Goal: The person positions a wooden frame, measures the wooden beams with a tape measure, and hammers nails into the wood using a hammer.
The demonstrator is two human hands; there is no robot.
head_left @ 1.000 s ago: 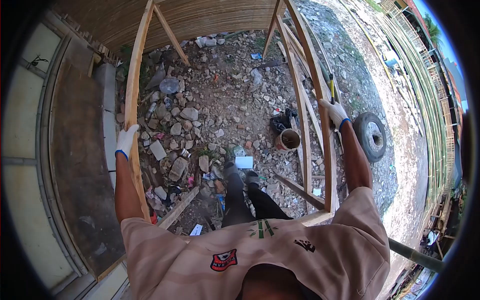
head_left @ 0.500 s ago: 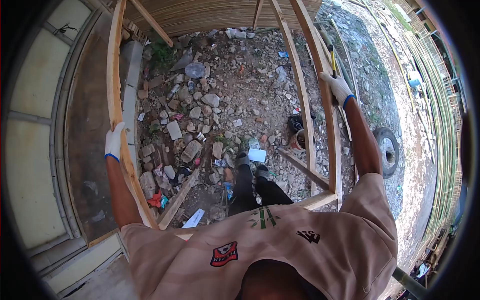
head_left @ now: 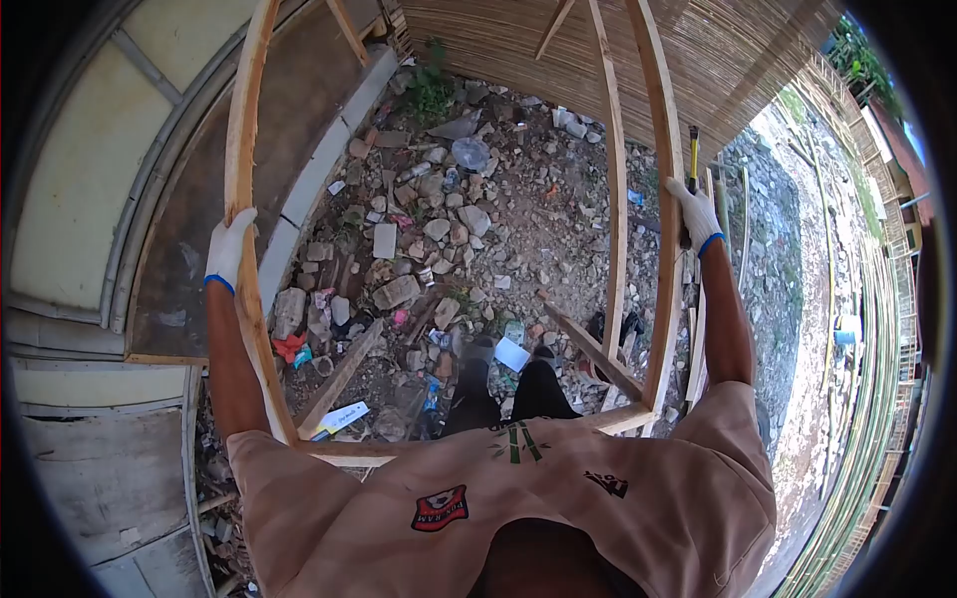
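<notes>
A long frame of pale wooden beams stretches ahead of me, its near crosspiece against my shirt. My left hand (head_left: 230,247), in a white glove with a blue cuff, is closed around the left beam (head_left: 240,149). On the opposite side my right hand (head_left: 695,211), gloved alike, grips the right beam (head_left: 666,289). From beside that hand a yellow-and-black tool handle (head_left: 694,159) sticks up; its other end is hidden. Short diagonal braces, such as the right brace (head_left: 595,346), join the frame's near corners.
Rubble (head_left: 439,219) and litter cover the ground under the frame, around my feet. A low block edge (head_left: 317,174) and a panelled wall (head_left: 90,189) run along the left. A woven bamboo wall (head_left: 498,50) stands ahead. Bamboo poles (head_left: 872,409) lie at the right.
My view and the frame have turned relative to the ground, so the bamboo wall shows further right. Both hands keep their hold on the beams.
</notes>
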